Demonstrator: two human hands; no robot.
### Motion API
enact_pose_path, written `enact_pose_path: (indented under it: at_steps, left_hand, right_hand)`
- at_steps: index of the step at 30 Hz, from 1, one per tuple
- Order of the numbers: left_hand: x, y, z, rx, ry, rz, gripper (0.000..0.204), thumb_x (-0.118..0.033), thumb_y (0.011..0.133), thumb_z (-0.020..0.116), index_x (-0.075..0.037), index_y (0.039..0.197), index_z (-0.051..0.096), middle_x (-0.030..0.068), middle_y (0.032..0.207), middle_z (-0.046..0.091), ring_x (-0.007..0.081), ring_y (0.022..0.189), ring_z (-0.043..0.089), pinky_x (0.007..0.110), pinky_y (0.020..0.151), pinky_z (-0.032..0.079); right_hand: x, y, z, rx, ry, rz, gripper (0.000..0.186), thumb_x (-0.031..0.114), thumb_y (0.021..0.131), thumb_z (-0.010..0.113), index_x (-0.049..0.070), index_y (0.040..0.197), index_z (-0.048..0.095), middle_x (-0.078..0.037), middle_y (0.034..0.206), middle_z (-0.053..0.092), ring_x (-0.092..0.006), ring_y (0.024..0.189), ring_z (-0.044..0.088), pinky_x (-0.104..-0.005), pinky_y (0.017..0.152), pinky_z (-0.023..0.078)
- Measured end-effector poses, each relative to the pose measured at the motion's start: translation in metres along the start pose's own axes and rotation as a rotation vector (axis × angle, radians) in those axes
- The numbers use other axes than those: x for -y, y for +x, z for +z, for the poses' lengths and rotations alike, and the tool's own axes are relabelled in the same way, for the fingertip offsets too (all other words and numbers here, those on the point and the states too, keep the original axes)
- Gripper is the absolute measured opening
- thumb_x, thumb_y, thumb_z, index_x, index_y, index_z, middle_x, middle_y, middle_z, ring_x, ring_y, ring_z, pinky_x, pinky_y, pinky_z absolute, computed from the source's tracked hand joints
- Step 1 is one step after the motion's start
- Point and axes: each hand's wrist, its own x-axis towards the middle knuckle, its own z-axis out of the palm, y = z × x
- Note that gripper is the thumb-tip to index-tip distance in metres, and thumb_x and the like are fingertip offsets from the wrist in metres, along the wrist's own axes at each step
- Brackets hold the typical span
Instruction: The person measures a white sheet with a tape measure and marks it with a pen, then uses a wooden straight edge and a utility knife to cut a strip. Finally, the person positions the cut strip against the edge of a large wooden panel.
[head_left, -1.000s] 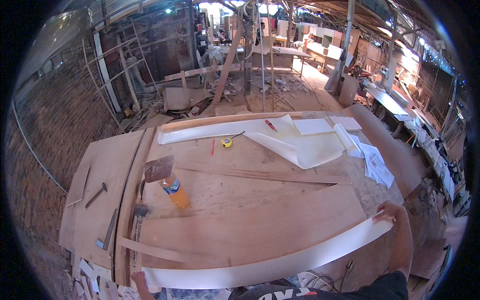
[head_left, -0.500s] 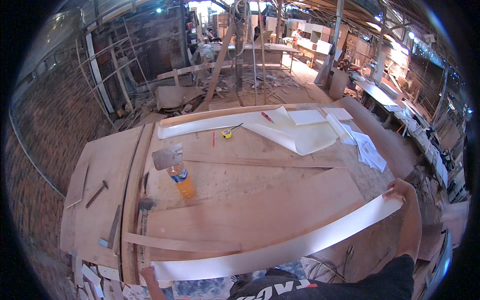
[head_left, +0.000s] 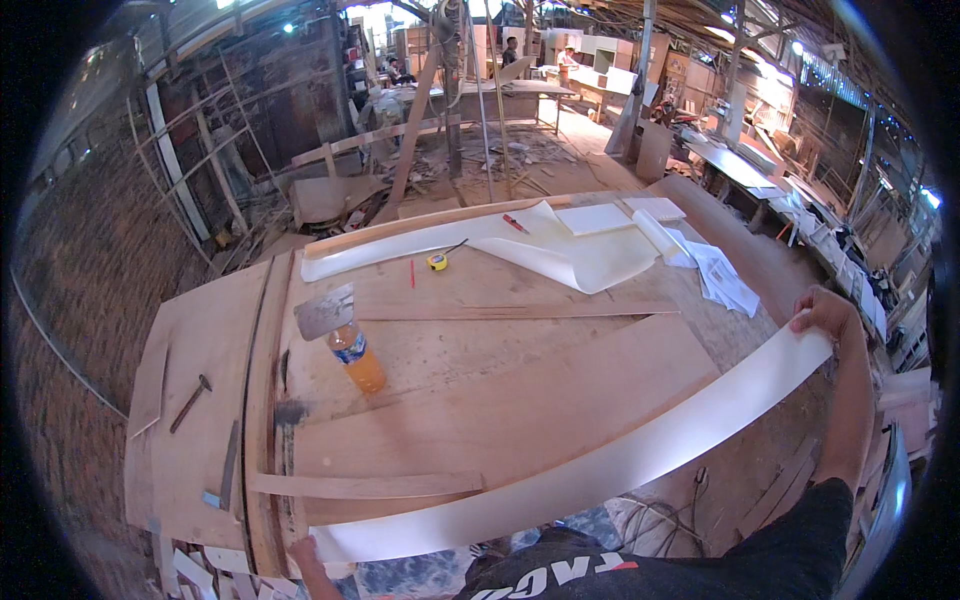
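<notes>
A long white flexible strip [head_left: 600, 492] is stretched between my hands along the near edge of the worktable. My left hand [head_left: 303, 553] grips its left end, low by the table's near left part. At the other end, my right hand [head_left: 826, 312] is closed on the strip's upper corner, raised beyond the table's right side. Behind the strip lies a wide plywood panel [head_left: 500, 410], with a narrow wooden strip [head_left: 370, 486] at its near left edge. An orange drink bottle [head_left: 362, 368] stands past the panel, and a flat, squarish plate [head_left: 325, 312] appears at its top.
Toward the table's far side are a yellow tape measure [head_left: 438, 262], a red pencil [head_left: 412, 274], a red cutter knife [head_left: 515, 223], a curled white sheet [head_left: 610, 265] and loose papers [head_left: 728, 280]. A hammer [head_left: 190, 403] lies at left. Cables [head_left: 665, 520] hang near my right side. Several people work far back.
My right hand has risen and moved slightly right, lifting that end of the white strip. My left hand still holds the other end. The view has shifted a little.
</notes>
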Motion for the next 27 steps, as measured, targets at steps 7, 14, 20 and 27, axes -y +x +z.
enact_pose_path:
  at_steps: [7, 14, 20, 27]
  left_hand:
    - [0.003, 0.018, -0.013, -0.101, 0.046, -0.030, 0.014, -0.004, 0.073, 0.067, 0.005, 0.083, 0.066, 0.0093, 0.082, 0.068, 0.0206, 0.079, 0.065, 0.039, 0.065, 0.052]
    - [0.011, 0.024, -0.043, 0.267, -0.175, -0.091, 0.018, -0.006, 0.084, 0.066, 0.005, 0.098, 0.068, 0.0117, 0.100, 0.070, 0.0205, 0.092, 0.067, 0.036, 0.075, 0.054]
    - [-0.009, 0.013, -0.040, 0.312, -0.493, -0.134, 0.026, -0.009, 0.087, 0.068, 0.004, 0.109, 0.067, 0.0117, 0.108, 0.070, 0.0213, 0.097, 0.067, 0.036, 0.080, 0.055]
    - [-0.098, -0.035, -0.035, 0.271, -0.597, -0.014, 0.033, -0.014, 0.087, 0.070, 0.003, 0.115, 0.065, 0.0111, 0.112, 0.069, 0.0224, 0.100, 0.066, 0.037, 0.083, 0.055]
  right_hand:
    - [0.055, 0.006, -0.017, -0.103, 0.172, -0.133, 0.035, 0.027, 0.055, 0.093, 0.008, 0.074, 0.070, 0.002, 0.068, 0.063, -0.0116, 0.061, 0.059, -0.0299, 0.059, 0.049]
    - [0.053, 0.010, -0.035, -0.153, 0.083, -0.113, 0.040, 0.030, 0.057, 0.092, 0.008, 0.077, 0.065, 0.002, 0.074, 0.062, -0.0109, 0.065, 0.058, -0.0298, 0.059, 0.046]
    - [0.033, 0.008, -0.017, -0.229, 0.012, -0.093, 0.039, 0.027, 0.060, 0.090, 0.006, 0.082, 0.068, 0.000, 0.077, 0.065, -0.0136, 0.070, 0.062, -0.0327, 0.064, 0.050]
    - [-0.011, -0.001, 0.009, -0.051, 0.056, 0.157, 0.041, 0.019, 0.065, 0.088, 0.000, 0.099, 0.074, -0.010, 0.088, 0.073, -0.0206, 0.081, 0.069, -0.0353, 0.068, 0.055]
